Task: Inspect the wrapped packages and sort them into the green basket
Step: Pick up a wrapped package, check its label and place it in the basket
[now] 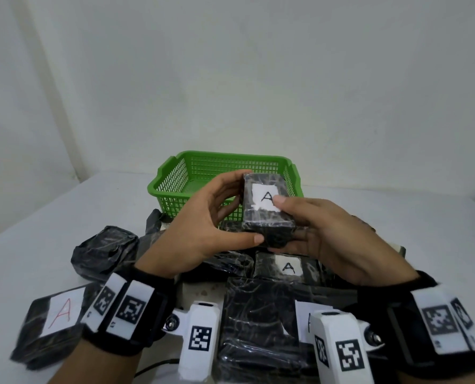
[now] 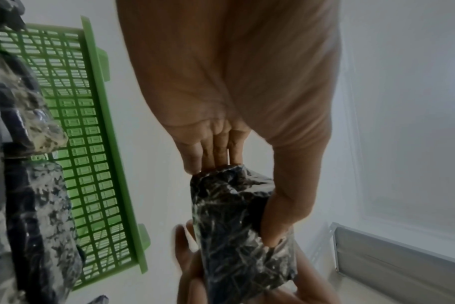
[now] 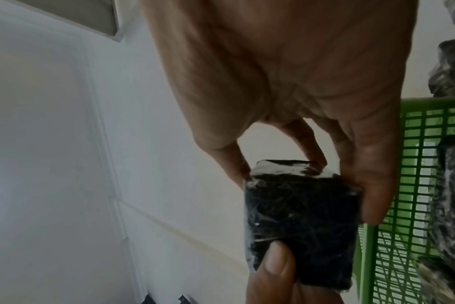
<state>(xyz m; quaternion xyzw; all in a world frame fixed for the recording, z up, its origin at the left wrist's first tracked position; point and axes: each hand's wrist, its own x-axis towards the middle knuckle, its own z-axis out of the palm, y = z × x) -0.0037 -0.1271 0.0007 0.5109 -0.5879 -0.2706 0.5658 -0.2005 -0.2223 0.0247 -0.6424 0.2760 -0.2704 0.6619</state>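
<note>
A small black wrapped package [image 1: 266, 214] with a white label marked "A" is held in the air in front of the green basket [image 1: 175, 176]. My left hand [image 1: 217, 217] grips its left side, thumb at the near corner and fingers behind. My right hand [image 1: 313, 225] grips its right side, thumb on the label. The left wrist view shows the package [image 2: 242, 226] pinched between thumb and fingers. The right wrist view shows the package [image 3: 299, 222] held the same way beside the basket [image 3: 424, 185]. The visible part of the basket's inside holds nothing.
Several more black wrapped packages lie on the white table below my hands: one labelled "A" [image 1: 286, 268], one with a red "A" [image 1: 50, 322] at the near left, a crumpled one [image 1: 103, 250] at the left, a large flat one [image 1: 258, 322]. A white wall stands behind.
</note>
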